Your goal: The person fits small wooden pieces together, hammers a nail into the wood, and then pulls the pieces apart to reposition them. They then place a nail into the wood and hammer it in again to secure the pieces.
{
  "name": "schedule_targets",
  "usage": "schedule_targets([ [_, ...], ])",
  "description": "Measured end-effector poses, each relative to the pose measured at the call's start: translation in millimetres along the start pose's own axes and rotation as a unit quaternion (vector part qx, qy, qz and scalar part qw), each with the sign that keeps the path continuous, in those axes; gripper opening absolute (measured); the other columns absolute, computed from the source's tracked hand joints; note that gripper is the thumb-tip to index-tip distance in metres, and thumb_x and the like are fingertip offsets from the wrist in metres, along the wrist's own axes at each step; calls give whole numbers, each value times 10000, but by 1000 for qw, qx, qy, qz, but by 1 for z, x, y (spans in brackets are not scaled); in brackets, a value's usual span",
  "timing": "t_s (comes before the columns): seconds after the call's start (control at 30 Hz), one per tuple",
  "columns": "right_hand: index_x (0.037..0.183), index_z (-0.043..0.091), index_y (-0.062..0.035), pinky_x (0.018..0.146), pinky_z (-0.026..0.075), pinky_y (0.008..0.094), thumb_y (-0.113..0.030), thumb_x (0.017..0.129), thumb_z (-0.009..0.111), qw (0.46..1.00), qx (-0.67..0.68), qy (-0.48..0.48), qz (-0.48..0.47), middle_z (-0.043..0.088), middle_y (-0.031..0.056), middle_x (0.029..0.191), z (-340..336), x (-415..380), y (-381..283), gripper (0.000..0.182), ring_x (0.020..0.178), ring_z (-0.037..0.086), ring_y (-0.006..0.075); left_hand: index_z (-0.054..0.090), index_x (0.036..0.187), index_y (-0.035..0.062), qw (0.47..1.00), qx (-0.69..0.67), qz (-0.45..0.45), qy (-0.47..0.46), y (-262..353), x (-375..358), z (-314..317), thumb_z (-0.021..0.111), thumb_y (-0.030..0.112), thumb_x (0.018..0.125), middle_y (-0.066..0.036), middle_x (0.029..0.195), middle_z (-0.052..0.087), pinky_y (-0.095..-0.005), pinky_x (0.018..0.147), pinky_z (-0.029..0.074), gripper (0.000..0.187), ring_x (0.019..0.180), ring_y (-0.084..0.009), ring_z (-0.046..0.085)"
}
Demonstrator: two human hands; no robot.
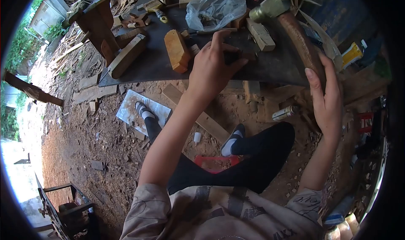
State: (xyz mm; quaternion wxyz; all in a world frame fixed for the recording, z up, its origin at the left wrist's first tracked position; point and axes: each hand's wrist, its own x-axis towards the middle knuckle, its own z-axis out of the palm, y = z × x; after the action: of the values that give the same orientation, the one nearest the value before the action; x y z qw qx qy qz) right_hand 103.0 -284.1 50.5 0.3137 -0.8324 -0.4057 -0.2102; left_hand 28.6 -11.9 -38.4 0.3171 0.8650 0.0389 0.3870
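Our table (148,67) layout, folks
Bag (216,8)'s toward the back, block (176,50)'s front-left of it, and the cup (197,137)'s on the ground (109,134) between our feet (234,139).

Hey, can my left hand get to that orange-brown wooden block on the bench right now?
Probably yes: your left hand is right beside the block, and nothing visible lies on top of it. Whether that hand's fingers are free is hard to tell.

White cup (197,137) on littered ground (116,143)
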Motion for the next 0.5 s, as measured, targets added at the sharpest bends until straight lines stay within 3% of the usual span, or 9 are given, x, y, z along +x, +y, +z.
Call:
schedule_targets([
  [0.13,1439,608,-81,896,582,460,-390,1117,620,998,33,-35,28,755,201,1209,2,1,1,446,1082,758,383,535,1413,51,1000,1,1,-1,0,0,0,922,310,861,-89,1064,828,-430,918,593,722,1080,-330,774],
  [0.2,1435,611,-84,883,586,465,-389,1113,626,995,-27,-95,9,753,206,1214,0,2,-3,443,1079,763,395,537,1410,50,1000,2,3,2,-1,1,0,925,311,857,-87,1061,828,-430,917,592,724,1078,-329,774],
  [0.3,1426,615,-81,866,589,474,-391,1107,633,989,-90,-114,-34,752,216,1220,-2,4,0,444,1086,764,413,547,1402,50,1000,6,5,6,0,0,0,927,311,853,-86,1064,827,-432,920,590,717,1088,-325,771],
  [0.5,1468,601,-68,930,568,427,-404,1117,621,996,57,-27,57,755,158,1207,-10,12,-2,486,1085,739,295,545,1398,48,1000,-1,2,0,-1,0,0,923,307,856,-91,1076,824,-441,927,586,709,1111,-327,763],
])
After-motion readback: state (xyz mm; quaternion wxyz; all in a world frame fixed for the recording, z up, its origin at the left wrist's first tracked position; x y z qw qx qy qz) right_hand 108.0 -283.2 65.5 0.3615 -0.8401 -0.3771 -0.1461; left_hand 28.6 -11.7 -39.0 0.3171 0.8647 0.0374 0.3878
